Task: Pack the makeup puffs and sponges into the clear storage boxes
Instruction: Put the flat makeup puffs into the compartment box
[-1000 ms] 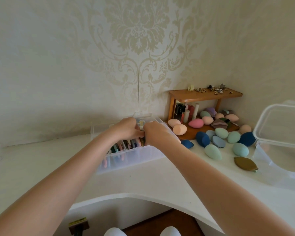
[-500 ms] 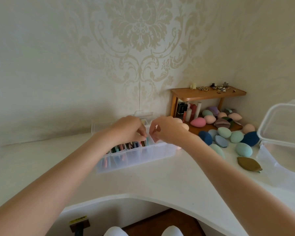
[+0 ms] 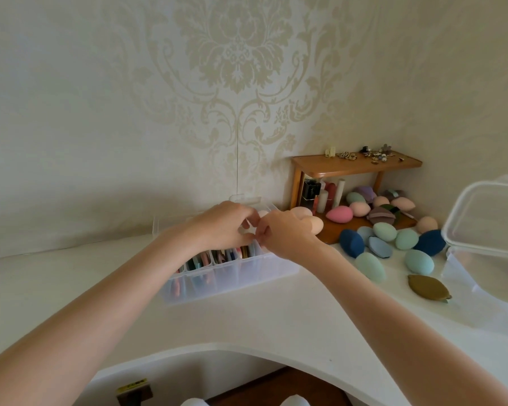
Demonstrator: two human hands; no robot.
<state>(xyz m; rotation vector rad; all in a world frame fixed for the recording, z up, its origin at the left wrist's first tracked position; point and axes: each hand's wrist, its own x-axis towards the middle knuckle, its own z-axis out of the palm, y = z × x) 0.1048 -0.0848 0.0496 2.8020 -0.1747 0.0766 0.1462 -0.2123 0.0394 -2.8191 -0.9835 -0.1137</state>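
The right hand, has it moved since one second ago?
Yes. The right hand has lifted a little off the box and now meets the left hand above it.

I see two bare forearms, with no sleeves, no watch and no rings on the left hand [image 3: 223,227] or the right hand [image 3: 285,235]. The nails look short and plain.

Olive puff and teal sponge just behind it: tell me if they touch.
Apart. The head view shows bare white table between the olive puff and the teal sponge.
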